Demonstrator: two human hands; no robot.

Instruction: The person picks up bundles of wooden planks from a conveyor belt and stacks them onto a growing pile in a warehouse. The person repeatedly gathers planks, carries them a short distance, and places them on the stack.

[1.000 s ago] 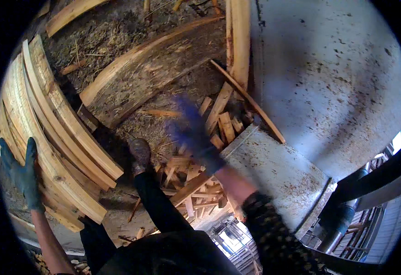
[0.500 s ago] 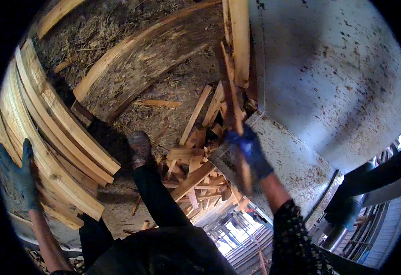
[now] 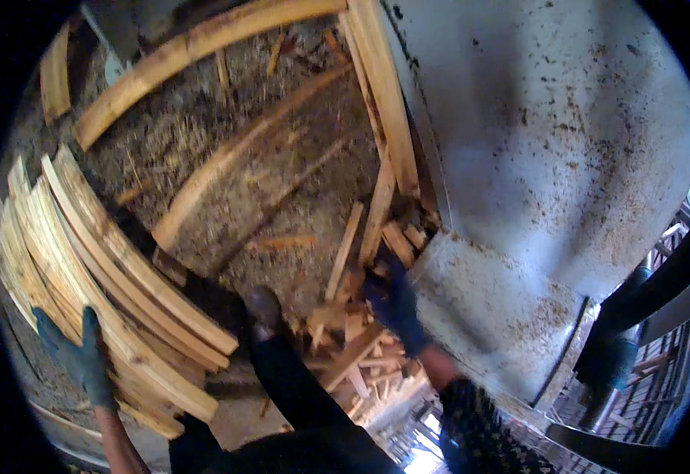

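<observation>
My left hand [image 3: 80, 359], in a grey-green glove, lies with fingers spread on a stack of long, slightly curved boards [image 3: 136, 328] at the left. Thumb and forefinger stand apart, and nothing is gripped. My right hand [image 3: 396, 304], in a blue glove, is over a pile of short wood offcuts [image 3: 361, 351], beside a rusty-specked pale metal panel [image 3: 495, 308]. Its fingers look parted but are smeared by motion, and no strip shows in them. Just beyond the fingertips a narrow wood piece [image 3: 378, 209] leans against the upright boards.
A long board [image 3: 203, 39] lies across the far side. Two upright planks [image 3: 384, 95] stand along a large stained metal sheet [image 3: 558, 134]. A bark-faced slab [image 3: 274, 166] rests on the debris-strewn ground. My shoe [image 3: 263, 306] is between stack and offcuts. Dark machine parts [image 3: 621, 340] stand at right.
The long thin wood strip has left my right hand, which has moved left and toward the offcuts. The view has shifted; my left hand stays on the boards.
</observation>
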